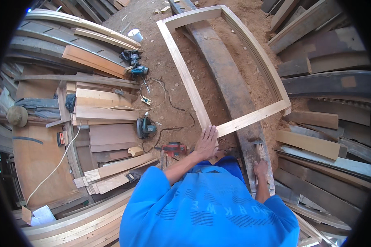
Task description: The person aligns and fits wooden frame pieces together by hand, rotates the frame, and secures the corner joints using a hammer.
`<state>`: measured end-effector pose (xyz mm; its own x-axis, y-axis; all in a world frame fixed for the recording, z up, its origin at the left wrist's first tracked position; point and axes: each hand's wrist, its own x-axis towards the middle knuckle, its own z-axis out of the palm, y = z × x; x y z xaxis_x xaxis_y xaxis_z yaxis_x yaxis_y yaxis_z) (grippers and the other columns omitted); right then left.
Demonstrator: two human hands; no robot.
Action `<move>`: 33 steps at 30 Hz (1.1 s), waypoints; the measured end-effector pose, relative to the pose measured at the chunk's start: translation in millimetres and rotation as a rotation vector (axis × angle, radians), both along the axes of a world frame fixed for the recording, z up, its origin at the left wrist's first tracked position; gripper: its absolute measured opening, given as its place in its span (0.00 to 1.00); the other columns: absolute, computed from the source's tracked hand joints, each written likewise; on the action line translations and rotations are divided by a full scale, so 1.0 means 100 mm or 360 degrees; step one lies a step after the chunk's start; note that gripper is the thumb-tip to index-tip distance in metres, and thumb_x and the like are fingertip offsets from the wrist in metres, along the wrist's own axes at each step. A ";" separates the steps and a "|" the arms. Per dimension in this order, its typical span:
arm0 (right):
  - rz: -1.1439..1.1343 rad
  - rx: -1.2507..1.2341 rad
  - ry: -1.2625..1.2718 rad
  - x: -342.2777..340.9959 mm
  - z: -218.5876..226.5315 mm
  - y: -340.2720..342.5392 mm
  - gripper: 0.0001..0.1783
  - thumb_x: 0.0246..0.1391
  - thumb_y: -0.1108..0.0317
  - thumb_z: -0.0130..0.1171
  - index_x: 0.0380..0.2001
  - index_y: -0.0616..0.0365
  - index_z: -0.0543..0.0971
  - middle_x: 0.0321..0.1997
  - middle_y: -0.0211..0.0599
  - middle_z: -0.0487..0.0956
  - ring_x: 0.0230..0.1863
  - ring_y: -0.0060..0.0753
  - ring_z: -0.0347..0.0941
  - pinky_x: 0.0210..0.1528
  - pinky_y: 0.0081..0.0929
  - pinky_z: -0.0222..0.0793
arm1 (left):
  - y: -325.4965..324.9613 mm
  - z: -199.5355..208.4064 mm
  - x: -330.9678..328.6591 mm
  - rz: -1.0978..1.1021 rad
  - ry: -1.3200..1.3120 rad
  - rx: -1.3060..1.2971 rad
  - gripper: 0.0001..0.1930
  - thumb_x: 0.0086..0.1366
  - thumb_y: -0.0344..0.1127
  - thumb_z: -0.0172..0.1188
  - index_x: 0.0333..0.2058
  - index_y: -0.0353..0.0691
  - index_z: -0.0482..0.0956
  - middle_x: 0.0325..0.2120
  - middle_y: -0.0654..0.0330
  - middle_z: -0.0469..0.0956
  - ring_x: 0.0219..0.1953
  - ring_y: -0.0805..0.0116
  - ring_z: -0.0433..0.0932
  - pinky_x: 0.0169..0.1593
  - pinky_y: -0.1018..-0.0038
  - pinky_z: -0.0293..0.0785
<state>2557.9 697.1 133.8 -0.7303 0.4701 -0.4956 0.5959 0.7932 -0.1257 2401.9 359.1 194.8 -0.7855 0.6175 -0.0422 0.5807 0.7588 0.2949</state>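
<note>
A pale rectangular wooden frame (247, 118) lies across a long, worn, dark beam (231, 70). My left hand (207, 143) rests on the frame's near left corner, its fingers stretched out along the wood. To the right, close to my body, my right hand (260, 168) is closed around the handle of what looks like a hammer (257, 142). Its dark head shows just beyond my fingers, over the beam and apart from the frame. Part of the handle is hidden by my hand.
On the left lie a red power tool (173, 148), a dark green circular saw (146, 127), a blue-green power tool (138, 70) and cords on the dirt floor. Stacked boards (111, 138) line the left side, more planks (309, 144) the right. A white bucket (135, 35) stands farther off.
</note>
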 end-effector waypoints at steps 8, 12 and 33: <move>0.0228 0.0021 0.0451 -1.25 0.84 -0.58 0.35 0.60 0.52 0.51 0.64 0.63 0.65 0.66 0.61 0.66 0.68 0.59 0.60 0.70 0.49 0.55 | -0.18 -0.05 0.16 0.0194 -0.0133 0.0136 0.45 0.59 0.50 0.59 0.67 0.26 0.55 0.70 0.37 0.49 0.74 0.41 0.43 0.74 0.50 0.35; 0.0561 0.0087 0.0608 -1.71 0.84 -0.85 0.35 0.59 0.53 0.54 0.66 0.58 0.65 0.68 0.55 0.65 0.67 0.60 0.61 0.71 0.48 0.53 | -0.24 -0.07 -0.02 0.0459 -0.0139 0.0052 0.46 0.60 0.49 0.58 0.68 0.25 0.51 0.70 0.37 0.47 0.74 0.41 0.41 0.74 0.49 0.35; 0.1705 -0.0177 0.0098 -2.48 0.64 -1.26 0.32 0.55 0.38 0.57 0.57 0.45 0.76 0.56 0.45 0.77 0.60 0.55 0.68 0.65 0.55 0.52 | 0.09 -0.29 0.02 0.1659 -0.1207 0.0955 0.51 0.53 0.54 0.69 0.65 0.27 0.54 0.48 0.32 0.77 0.52 0.37 0.77 0.56 0.53 0.74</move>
